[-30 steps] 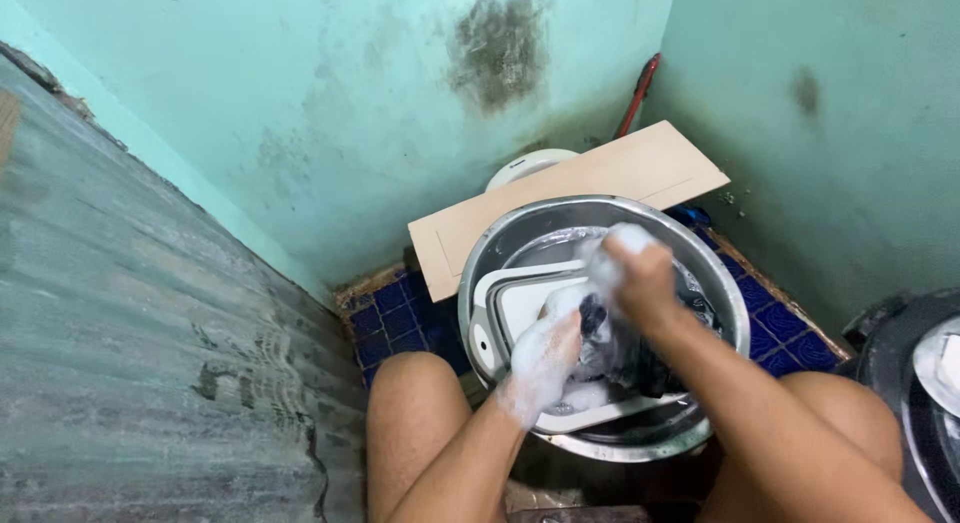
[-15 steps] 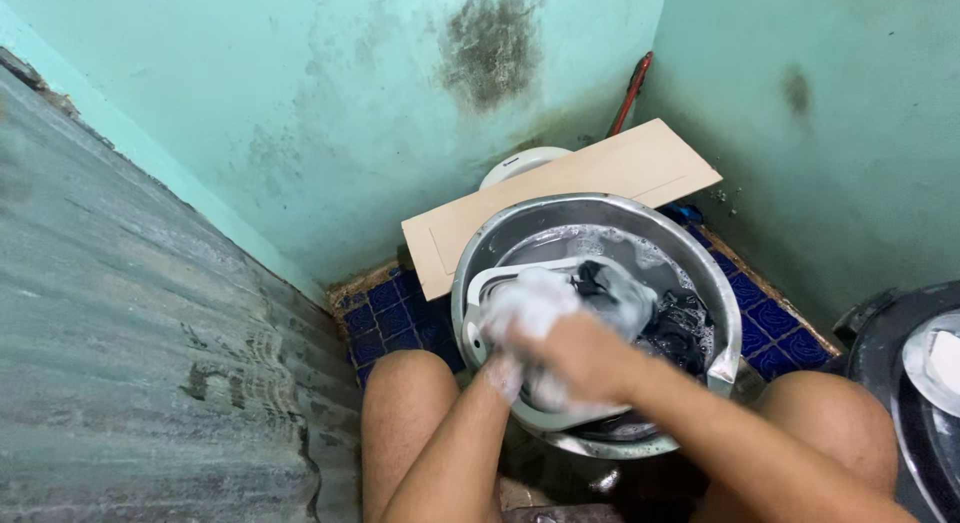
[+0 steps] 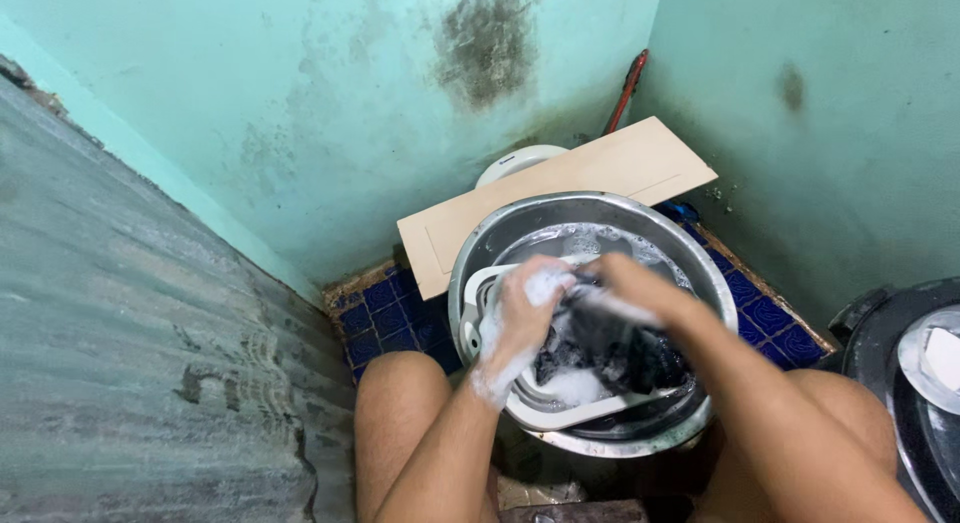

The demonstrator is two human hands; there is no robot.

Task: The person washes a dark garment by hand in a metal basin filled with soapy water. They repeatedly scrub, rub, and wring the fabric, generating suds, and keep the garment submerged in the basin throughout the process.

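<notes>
Left to right: the soapy left hand [image 3: 522,318] grips the near-left part of the dark wet cloth [image 3: 610,345] lying on the white washboard [image 3: 560,411] inside the metal basin [image 3: 480,248], and the right hand [image 3: 625,283] clenches the cloth's far edge.

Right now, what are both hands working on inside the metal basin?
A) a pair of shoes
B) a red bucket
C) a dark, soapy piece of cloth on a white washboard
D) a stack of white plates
C: the left hand and right hand, covered in suds, grip a dark wet cloth over the white washboard set in the metal basin.
</notes>
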